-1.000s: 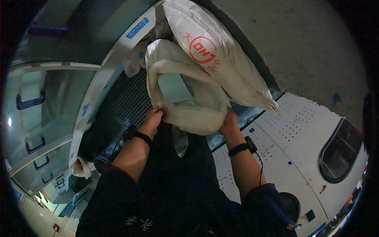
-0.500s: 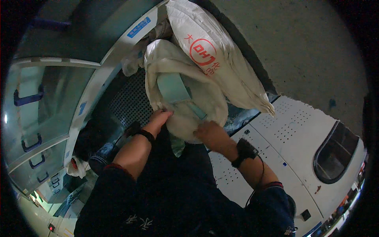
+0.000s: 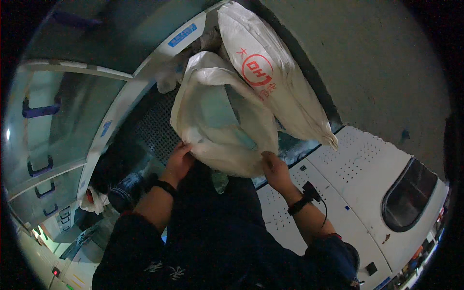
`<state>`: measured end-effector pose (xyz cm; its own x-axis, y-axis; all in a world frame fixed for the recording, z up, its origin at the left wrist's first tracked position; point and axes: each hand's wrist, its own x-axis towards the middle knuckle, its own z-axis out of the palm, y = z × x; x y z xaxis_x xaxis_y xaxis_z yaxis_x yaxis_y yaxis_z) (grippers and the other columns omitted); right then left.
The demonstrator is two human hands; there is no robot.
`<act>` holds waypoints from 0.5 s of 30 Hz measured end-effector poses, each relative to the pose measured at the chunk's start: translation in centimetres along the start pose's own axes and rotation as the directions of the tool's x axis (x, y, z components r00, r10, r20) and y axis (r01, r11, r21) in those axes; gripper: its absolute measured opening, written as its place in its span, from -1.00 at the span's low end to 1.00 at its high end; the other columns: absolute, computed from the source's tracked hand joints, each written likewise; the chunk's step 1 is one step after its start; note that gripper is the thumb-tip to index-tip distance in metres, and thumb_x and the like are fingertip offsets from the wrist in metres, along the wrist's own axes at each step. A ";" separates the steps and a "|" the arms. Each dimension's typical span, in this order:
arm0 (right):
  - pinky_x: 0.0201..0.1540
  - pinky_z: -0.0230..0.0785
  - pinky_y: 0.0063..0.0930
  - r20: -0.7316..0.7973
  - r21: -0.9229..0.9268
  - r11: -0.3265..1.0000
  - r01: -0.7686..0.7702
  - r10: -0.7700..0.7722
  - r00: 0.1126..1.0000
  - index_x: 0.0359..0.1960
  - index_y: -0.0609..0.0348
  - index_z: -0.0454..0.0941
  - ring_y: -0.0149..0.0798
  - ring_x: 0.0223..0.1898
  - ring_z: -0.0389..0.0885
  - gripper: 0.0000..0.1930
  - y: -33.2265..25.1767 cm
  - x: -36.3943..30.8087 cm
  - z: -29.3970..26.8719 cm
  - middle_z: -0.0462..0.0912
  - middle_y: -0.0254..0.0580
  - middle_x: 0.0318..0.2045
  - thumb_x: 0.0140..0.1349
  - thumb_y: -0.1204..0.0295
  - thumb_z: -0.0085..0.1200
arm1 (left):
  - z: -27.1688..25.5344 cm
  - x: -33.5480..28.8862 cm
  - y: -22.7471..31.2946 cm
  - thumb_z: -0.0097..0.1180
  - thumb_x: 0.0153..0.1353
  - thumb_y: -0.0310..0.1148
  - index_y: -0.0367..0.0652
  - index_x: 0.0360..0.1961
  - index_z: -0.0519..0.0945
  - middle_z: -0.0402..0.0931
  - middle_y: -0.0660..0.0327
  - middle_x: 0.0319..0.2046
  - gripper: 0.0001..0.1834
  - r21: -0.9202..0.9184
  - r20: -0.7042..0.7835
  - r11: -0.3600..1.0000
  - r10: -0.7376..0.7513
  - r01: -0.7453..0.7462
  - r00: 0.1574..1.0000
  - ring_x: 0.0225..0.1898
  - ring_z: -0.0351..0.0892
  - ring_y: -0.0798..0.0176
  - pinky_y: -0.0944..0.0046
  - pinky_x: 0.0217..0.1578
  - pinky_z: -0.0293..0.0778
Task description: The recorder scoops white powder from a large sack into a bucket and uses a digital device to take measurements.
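Observation:
An open white woven sack (image 3: 227,162) stands before me with its mouth spread wide. My left hand (image 3: 180,157) pinches the near left part of its rim. On the near right side of the rim, my right hand (image 3: 274,170) is closed over the edge. Inside lies a pale green scoop (image 3: 217,110), its broad end toward the back and its handle pointing near right. The scoop touches neither hand. Whatever else the sack holds is too dim to tell. Behind it to the right leans a second, fuller white sack (image 3: 285,92) with red print.
Glass-panelled doors with dark handles (image 3: 41,107) stand on the left beside a pale frame. A perforated dark panel (image 3: 157,121) lies behind the sack. To the right is a white perforated cabinet (image 3: 333,193) with a dark window, and a grey floor (image 3: 382,63) stretches beyond.
My left hand has shifted left and nearer, my right hand to the right. Between them the sack's mouth has opened wider, and its near rim now stands higher in front of the scoop.

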<state>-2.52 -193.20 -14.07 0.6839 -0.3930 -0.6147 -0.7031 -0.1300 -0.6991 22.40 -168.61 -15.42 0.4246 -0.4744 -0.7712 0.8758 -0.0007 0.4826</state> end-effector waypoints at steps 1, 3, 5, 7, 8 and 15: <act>-0.04 0.53 -0.18 -0.075 -0.081 0.986 0.148 -0.154 0.985 0.01 0.24 0.50 0.12 -0.06 0.62 -0.73 -1.5 0.7 -0.6 0.60 0.10 -0.07 0.29 0.47 0.08 | -0.7 0.2 0.2 0.04 0.36 -0.32 -0.24 0.17 0.37 0.44 0.14 0.12 -0.59 0.011 -0.014 1.000 -0.029 0.029 0.999 0.15 0.46 0.13 0.05 0.18 0.42; -0.04 0.53 -0.16 -0.128 -0.202 0.909 0.363 -0.392 0.911 0.01 0.23 0.50 0.14 -0.05 0.60 -0.72 -5.5 2.7 -1.7 0.59 0.10 -0.06 0.27 0.49 0.08 | -2.5 1.0 -0.2 0.07 0.34 -0.32 -0.25 0.18 0.36 0.44 0.14 0.10 -0.56 0.042 -0.099 0.999 -0.005 0.010 0.995 0.11 0.48 0.13 0.07 0.14 0.45; 0.05 0.48 -0.11 -0.110 -0.361 0.810 0.463 -0.530 0.841 0.02 0.23 0.49 0.14 0.01 0.55 -0.70 -9.6 6.2 -1.9 0.56 0.09 -0.02 0.25 0.49 0.08 | -2.2 1.9 0.3 0.10 0.32 -0.32 -0.25 0.19 0.34 0.45 0.13 0.07 -0.53 0.076 -0.179 0.997 0.015 -0.001 0.984 0.07 0.50 0.12 0.10 0.09 0.47; 0.15 0.39 -0.07 -0.078 -0.482 0.683 0.548 -0.657 0.750 0.05 0.22 0.49 0.10 0.11 0.49 -0.65 -13.5 10.1 -1.0 0.52 0.04 0.05 0.21 0.48 0.06 | 0.3 2.7 1.6 0.21 0.24 -0.32 -0.24 0.15 0.35 0.44 0.12 -0.04 -0.50 0.319 -0.335 0.943 0.208 -0.097 0.919 -0.07 0.51 0.17 0.14 -0.03 0.49; 0.20 0.35 -0.07 -0.068 -0.482 0.624 0.615 -0.726 0.684 0.08 0.22 0.49 0.07 0.16 0.45 -0.62 -15.6 12.1 -0.3 0.50 0.01 0.09 0.19 0.46 0.06 | 0.5 3.3 1.7 0.21 0.24 -0.32 -0.24 0.15 0.35 0.44 0.12 -0.04 -0.50 0.315 -0.342 0.943 0.219 -0.108 0.914 -0.07 0.51 0.17 0.14 -0.03 0.49; 0.12 0.43 -0.09 0.074 -0.837 0.165 0.521 -0.911 0.406 0.15 0.11 0.49 -0.02 0.16 0.46 -0.54 -20.6 23.8 4.9 0.52 -0.10 0.07 0.17 0.38 0.00 | 1.0 7.2 1.5 0.33 0.06 -0.38 -0.24 -0.03 0.40 0.43 0.17 -0.27 -0.52 0.492 -0.418 0.817 0.525 -0.301 0.742 -0.24 0.49 0.23 0.18 -0.17 0.47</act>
<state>29.21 -195.38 -16.09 0.9326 0.0257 0.3601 0.0774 -0.9885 -0.1297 26.49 -172.87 -19.82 0.8704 0.0154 -0.4920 0.4747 -0.2910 0.8306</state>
